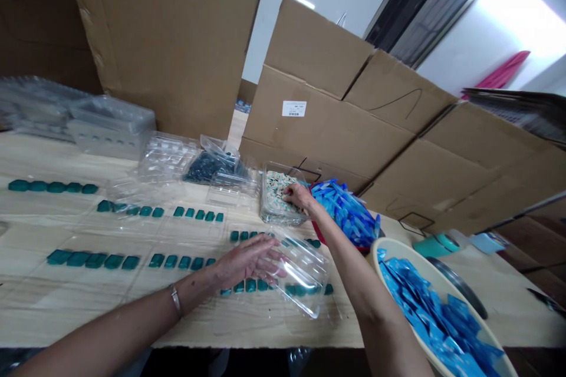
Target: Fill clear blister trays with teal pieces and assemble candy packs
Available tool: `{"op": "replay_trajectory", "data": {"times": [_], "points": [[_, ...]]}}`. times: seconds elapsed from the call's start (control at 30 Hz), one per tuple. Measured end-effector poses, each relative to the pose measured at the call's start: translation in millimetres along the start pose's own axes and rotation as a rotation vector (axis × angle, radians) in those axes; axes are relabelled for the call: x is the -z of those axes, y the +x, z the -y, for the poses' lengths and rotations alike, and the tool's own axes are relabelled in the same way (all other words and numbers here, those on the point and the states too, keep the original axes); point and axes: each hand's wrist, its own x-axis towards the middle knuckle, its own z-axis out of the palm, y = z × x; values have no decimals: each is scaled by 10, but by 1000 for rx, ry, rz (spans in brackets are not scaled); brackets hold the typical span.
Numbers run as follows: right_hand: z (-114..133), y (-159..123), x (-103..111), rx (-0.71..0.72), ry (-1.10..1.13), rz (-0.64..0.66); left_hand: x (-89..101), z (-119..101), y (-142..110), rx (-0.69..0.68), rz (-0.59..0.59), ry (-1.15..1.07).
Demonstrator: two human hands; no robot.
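My left hand [252, 259] holds the left edge of a clear plastic blister tray [307, 274], its fingers partly seen through the plastic. The tray is tilted above the table, over some dark green pieces [250, 285]. My right hand [298, 195] reaches into a clear plastic box [283, 219] full of small whitish and green pieces [276, 185]. Its fingers are bent together in a pinch at the heap; what is between them is hidden.
Rows of green pieces [95, 260] sit in clear trays across the table. Behind lie an open bag of dark pieces [214, 166] and stacked plastic trays [110, 123]. Blue slim items [345, 212] and a cream tub [375, 247] of blue packets stand right. Cardboard [327, 112] walls the back.
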Motion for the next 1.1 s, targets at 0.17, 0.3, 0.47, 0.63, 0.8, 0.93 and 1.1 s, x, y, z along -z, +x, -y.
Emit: {"op": "replay_trajectory", "data": {"times": [0.17, 0.3, 0.47, 0.63, 0.8, 0.93, 1.1], "points": [[-16, -20, -9, -24, -17, -36, -12, -7, -3, -4, 8, 8], [-45, -13, -18, -56, -12, -43, -17, -9, -7, -4, 10, 9], [-44, 10, -24, -79, -2, -11, -20, -12, -13, -4, 15, 2], [-46, -15, -27, -60, -5, 13, -18, -11, -15, -11, 21, -1], [-49, -70, -49, -27, -35, -27, -17, -5, -16, -12, 34, -3], [-20, -93, -55, -6, -69, -66, -23, -8, -15, -16, 28, -8], [42, -112, -32, 27, -105, -54, -20, -6, -19, -28, 39, -12]]}}
